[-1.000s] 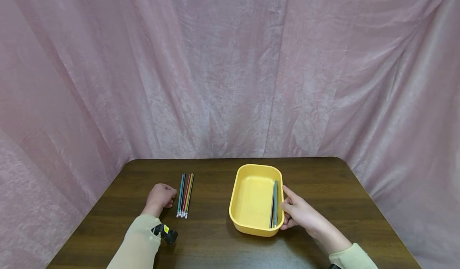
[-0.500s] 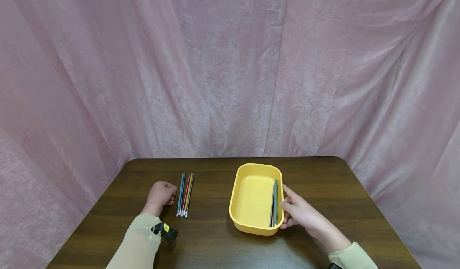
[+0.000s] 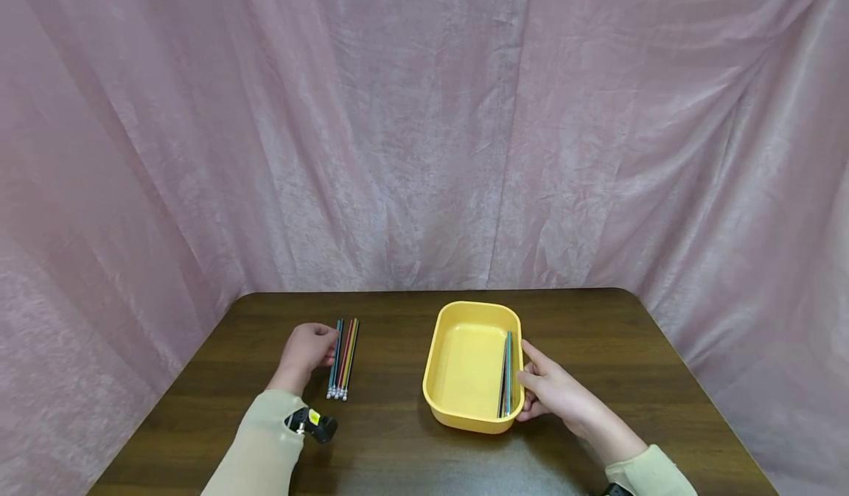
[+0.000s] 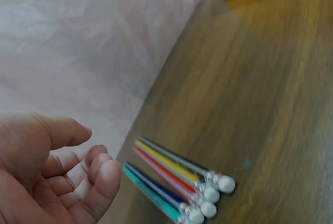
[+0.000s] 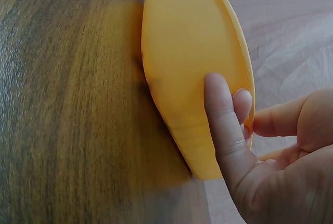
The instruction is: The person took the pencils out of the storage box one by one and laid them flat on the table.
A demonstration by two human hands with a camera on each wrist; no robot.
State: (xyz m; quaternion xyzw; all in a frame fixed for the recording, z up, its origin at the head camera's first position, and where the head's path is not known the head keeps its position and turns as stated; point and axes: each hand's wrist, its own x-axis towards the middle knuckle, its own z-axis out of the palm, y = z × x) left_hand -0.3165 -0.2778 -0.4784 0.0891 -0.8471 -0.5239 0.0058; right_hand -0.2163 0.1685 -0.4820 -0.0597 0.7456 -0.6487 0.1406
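Observation:
Several coloured pencils with white eraser ends [image 3: 346, 363] lie side by side on the table, left of centre. Over their left edge is my left hand [image 3: 308, 348], thumb and fingertips bent towards each other. The left wrist view shows a gap between that thumb and fingers [image 4: 106, 177], with nothing held. My right hand [image 3: 557, 394] holds a yellow plastic tray [image 3: 467, 424] by its right side. Its thumb is at the rim and its other fingers lie against the outer wall [image 5: 177, 78]. A few thin pencils [image 3: 508, 371] lie along the tray's right inner wall.
The brown wooden table [image 3: 391, 437] ends at a far edge just behind the pencils and tray. A pink curtain [image 3: 411, 127] hangs behind it and along both sides. A small black camera [image 3: 320, 427] sits on my left wrist.
My left hand has moved right and slightly away from me, from beside the loose pencils to over their left edge. My right hand and the tray stay put.

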